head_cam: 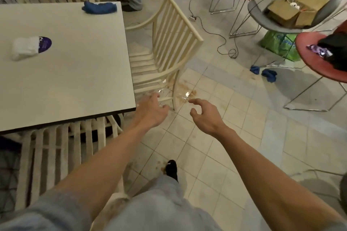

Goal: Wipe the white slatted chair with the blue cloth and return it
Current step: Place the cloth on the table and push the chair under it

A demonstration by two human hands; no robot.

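the white slatted chair (169,43) stands on the tiled floor against the right edge of the table (75,80), its seat partly tucked under that edge and its slatted back turned away from the table. the blue cloth (99,7) lies bunched at the table's far right corner, well apart from both hands.

the left hand (152,112) reaches toward the near corner of the chair's seat with its fingers spread and loose, holding nothing; whether the fingertips touch the seat cannot be told. the right hand (204,116) hovers over the floor just right of the chair's near leg, fingers loosely bent, also holding nothing.

a brownish wet stain (185,90) spreads on the tiles around that leg. near the table's left edge lies a white and purple packet (30,47). another slatted chair (62,146) sits under the table's near edge. the person's black shoe (171,169) is planted on the tiles below the hands.

farther right, two blue rags (268,74) lie on the floor beside a green bag (279,43), a black cable (223,43) loops across the tiles, a red chair (319,58) carries dark clothing, and a grey chair (257,11) holds cardboard boxes (283,12).
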